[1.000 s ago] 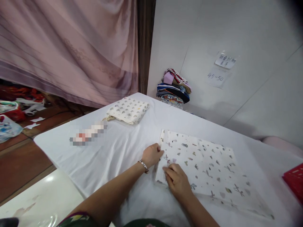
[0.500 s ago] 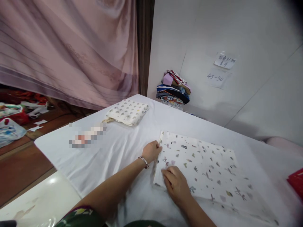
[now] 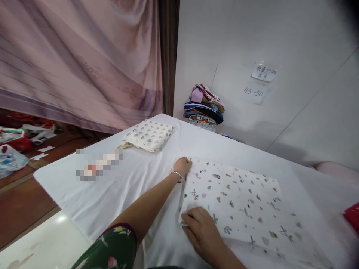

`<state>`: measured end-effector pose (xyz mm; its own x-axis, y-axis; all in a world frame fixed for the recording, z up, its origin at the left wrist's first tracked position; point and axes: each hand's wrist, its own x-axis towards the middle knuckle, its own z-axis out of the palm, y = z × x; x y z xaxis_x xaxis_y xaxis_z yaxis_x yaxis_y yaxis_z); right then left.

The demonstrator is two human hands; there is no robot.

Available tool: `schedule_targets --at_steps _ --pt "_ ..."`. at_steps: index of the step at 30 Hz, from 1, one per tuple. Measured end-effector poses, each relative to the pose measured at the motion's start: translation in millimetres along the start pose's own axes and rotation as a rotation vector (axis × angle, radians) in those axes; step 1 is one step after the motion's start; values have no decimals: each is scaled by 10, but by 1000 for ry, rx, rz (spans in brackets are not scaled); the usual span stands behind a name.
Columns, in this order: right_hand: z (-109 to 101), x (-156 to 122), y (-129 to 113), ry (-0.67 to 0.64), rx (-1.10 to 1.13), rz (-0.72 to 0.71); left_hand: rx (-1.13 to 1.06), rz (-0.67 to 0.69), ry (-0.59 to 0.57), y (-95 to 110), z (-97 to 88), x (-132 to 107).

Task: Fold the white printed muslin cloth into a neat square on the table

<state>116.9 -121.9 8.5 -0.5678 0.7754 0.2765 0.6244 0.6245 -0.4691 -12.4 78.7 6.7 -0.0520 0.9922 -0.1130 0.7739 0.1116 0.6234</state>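
Observation:
A folded white cloth with small leaf prints [image 3: 241,201] lies flat on the white-covered table [image 3: 134,183]. My left hand [image 3: 183,166], a bracelet at its wrist, has its fingers closed on the cloth's far left corner. My right hand [image 3: 200,232] presses on the near left corner with its fingers curled over the edge. Both hands sit along the cloth's left edge, one far and one near.
A second folded printed cloth [image 3: 148,135] lies at the table's far left. A pile of folded garments [image 3: 204,108] stands against the white wall, under two paper notes [image 3: 259,82]. A pink curtain [image 3: 81,63] hangs left. A red thing [image 3: 352,216] shows at the right edge.
My left hand slid away from me along the cloth's left edge to its far corner. My right hand drew back toward me to the near corner. The hands are now further apart.

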Motion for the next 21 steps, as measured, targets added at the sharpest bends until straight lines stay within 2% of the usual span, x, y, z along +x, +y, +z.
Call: schedule_targets --at_steps 4,9,11,17,21 --pt "10 25 2 -42 -4 22 -29 -6 -7 -3 -6 94" --pt "21 22 12 -59 8 47 -71 3 -30 59 -25 361" --pt "23 21 14 -58 15 50 -104 45 -90 67 -40 461" --pt "22 26 36 -50 47 29 -186 162 -377 0 -135 657" --pt "16 26 48 -54 52 29 -209 206 -478 -63 -195 749"
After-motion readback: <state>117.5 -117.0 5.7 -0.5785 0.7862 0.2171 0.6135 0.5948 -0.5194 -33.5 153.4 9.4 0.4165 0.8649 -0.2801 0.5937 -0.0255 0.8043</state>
